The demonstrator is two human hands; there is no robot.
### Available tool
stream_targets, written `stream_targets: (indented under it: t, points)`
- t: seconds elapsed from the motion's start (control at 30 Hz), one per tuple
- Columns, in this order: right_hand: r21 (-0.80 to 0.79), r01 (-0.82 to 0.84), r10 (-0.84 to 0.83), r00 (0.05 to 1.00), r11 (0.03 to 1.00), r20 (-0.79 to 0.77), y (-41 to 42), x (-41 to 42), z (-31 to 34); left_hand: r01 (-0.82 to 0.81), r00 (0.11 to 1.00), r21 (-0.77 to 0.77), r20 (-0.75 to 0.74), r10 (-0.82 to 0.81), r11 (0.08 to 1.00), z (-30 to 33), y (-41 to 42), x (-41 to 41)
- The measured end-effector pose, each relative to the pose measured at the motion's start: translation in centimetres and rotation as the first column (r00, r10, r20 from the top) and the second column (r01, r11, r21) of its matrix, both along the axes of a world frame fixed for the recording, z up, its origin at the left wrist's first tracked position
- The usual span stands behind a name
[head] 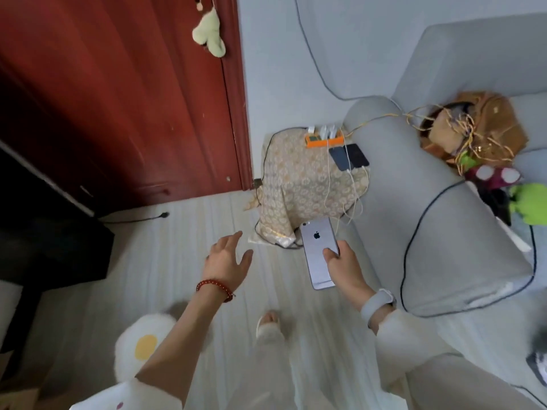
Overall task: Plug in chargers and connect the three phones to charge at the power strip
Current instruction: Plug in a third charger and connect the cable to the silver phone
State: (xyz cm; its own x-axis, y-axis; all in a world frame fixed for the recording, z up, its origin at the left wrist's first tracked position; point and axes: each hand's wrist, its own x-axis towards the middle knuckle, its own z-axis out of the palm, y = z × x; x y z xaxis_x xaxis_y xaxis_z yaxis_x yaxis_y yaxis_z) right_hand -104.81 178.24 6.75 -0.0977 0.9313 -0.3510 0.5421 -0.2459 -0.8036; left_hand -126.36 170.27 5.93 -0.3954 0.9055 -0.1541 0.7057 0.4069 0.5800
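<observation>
My right hand [344,263] grips a silver phone [318,251], its back with the logo facing up, held above the floor in front of the small table. An orange power strip [324,141] lies at the far edge of that cloth-covered table [299,179], with three white chargers [322,131] plugged into it. Two dark phones [349,156] lie side by side just right of the strip, each with a white cable at its near end. White cables [344,199] hang down the table's front toward the silver phone. My left hand [228,255] reaches forward with fingers spread, holding nothing.
A grey sofa [444,202] stands right of the table, with a brown bag and toys on its seat. A red wooden door [118,99] fills the left. A black cabinet [44,232] sits at the left. A black cord lies on the floor [177,261].
</observation>
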Motion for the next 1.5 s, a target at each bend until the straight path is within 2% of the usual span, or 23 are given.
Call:
stream_targets:
  t: [0.1,0.33,0.5,0.73,0.87,1.03,1.17,1.3,1.4,1.5]
  points:
    - [-0.02,-0.026,0.026,0.999,0.999,0.035,8.5,-2.2,0.5,0.004,1.0,-0.001,0.001,-0.004,1.0,0.7,9.3,-2.8]
    - [-0.091,0.014,-0.014,1.0,0.996,0.008,24.8,-4.1,-0.4,0.047,0.998,-0.056,0.05,-0.044,0.997,0.3,26.7,-4.0]
    - [-0.129,-0.054,0.062,0.996,0.99,0.057,36.7,-5.1,-4.8,-0.021,0.995,-0.136,0.098,0.035,0.991,-4.4,36.7,-3.6]
    - [-0.306,-0.187,0.244,0.956,0.934,0.161,50.2,-8.0,-14.9,-0.198,0.968,-0.226,0.11,0.227,0.954,-13.3,46.7,-3.4]
    - [-0.394,-0.236,0.306,0.944,0.888,0.125,53.9,-10.0,-20.1,-0.264,0.947,-0.266,0.113,0.302,0.927,-17.8,50.3,-3.5]
    - [-0.42,-0.289,0.358,0.929,0.86,0.094,56.2,-12.6,-25.2,-0.302,0.929,-0.294,0.124,0.349,0.907,-22.9,53.5,-5.2]
    - [-0.353,-0.305,0.399,0.888,0.884,0.23,57.2,-13.7,-27.2,-0.288,0.935,-0.282,0.124,0.333,0.915,-25.7,55.9,-7.1]
    - [-0.295,-0.382,0.481,0.745,0.876,0.462,57.5,-14.5,-27.9,-0.282,0.938,-0.244,0.134,0.32,0.928,-28.1,59.1,-9.1]
    - [-0.258,-0.418,0.489,0.692,0.871,0.531,57.4,-14.8,-28.0,-0.286,0.94,-0.212,0.125,0.316,0.934,-29.4,61.5,-10.5]
    - [-0.24,-0.448,0.497,0.647,0.862,0.578,57.5,-14.8,-28.1,-0.297,0.933,-0.255,0.13,0.337,0.92,-30.4,63.7,-11.7]
